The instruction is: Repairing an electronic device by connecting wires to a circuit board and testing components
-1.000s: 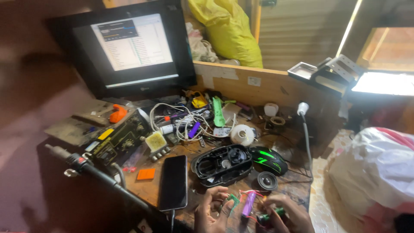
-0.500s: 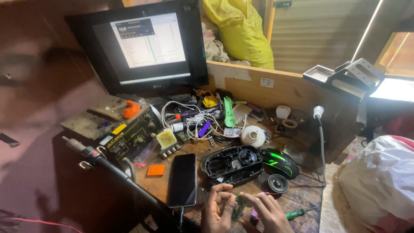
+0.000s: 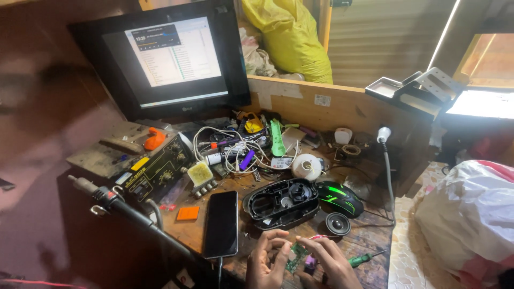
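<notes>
While both hands pinch it, left hand and right hand grip 1 small green circuit board, near opened black casing.

Daylight glares white through the window at far right; the monitor glows. The left side lies dim and blurred.

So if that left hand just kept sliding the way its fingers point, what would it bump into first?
Most likely the small green circuit board, which the left hand fingers already curl toward, with the right hand just beyond it. Depth is hard to judge from this angle, so take that loosely.
</notes>
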